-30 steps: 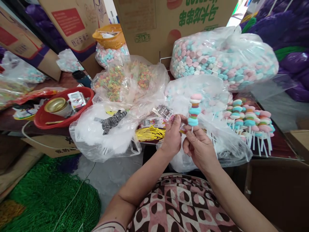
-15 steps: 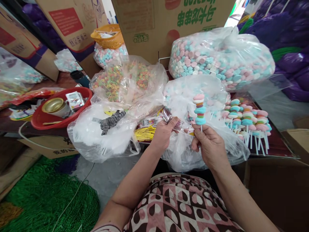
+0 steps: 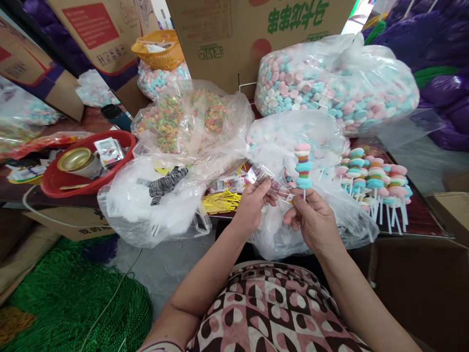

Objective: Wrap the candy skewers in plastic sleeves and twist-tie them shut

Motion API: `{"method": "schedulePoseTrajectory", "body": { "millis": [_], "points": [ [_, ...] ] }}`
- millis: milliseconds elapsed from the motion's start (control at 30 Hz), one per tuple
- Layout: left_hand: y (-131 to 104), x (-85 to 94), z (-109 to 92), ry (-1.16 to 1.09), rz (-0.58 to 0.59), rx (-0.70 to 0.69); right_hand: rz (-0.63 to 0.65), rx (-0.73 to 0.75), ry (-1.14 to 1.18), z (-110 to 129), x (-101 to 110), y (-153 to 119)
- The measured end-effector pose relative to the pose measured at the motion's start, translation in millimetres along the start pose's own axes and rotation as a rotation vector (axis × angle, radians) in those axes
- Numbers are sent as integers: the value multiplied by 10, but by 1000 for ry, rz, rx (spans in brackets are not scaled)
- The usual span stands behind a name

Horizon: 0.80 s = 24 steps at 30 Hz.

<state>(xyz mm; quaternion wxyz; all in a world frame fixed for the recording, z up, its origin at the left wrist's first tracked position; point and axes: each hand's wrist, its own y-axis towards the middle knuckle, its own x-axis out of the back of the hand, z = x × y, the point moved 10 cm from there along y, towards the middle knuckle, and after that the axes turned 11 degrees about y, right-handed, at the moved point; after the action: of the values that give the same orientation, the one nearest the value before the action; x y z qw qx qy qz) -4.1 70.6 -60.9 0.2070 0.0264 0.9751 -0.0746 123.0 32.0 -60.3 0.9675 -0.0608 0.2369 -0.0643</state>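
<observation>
My right hand (image 3: 315, 215) pinches the white stick of a marshmallow skewer (image 3: 303, 166). Pink, white, brown, blue and green pieces are stacked upright on it. To its left, my left hand (image 3: 253, 203) is closed on a clear printed plastic wrapper (image 3: 262, 177), whose right end reaches towards the skewer. I cannot tell whether the wrapper touches the right fingers. A bundle of yellow twist ties (image 3: 221, 202) lies just left of my left hand. Finished-looking marshmallow skewers (image 3: 375, 178) are piled at the right, their sticks pointing towards me.
Behind my hands lie a big bag of marshmallows (image 3: 293, 83) and a bag of ring candies (image 3: 176, 120). A white plastic bag (image 3: 124, 195) with a striped sleeve (image 3: 168, 183) sits left, beside a red basin (image 3: 49, 178). A cardboard box (image 3: 216, 29) stands at the back.
The wrapper has been turned and spread flatter in my left hand, its printed face now showing more. The skewer has hardly moved. The view has shifted slightly.
</observation>
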Motion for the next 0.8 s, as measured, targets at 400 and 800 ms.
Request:
{"method": "schedulePoseTrajectory", "body": {
  "millis": [400,800],
  "points": [
    [37,145,69,134,-107,-55,97,20,-179,-3,34,3],
    [149,372,-8,-290,-253,4,7,62,-127,298,184,-81]
  ]
}}
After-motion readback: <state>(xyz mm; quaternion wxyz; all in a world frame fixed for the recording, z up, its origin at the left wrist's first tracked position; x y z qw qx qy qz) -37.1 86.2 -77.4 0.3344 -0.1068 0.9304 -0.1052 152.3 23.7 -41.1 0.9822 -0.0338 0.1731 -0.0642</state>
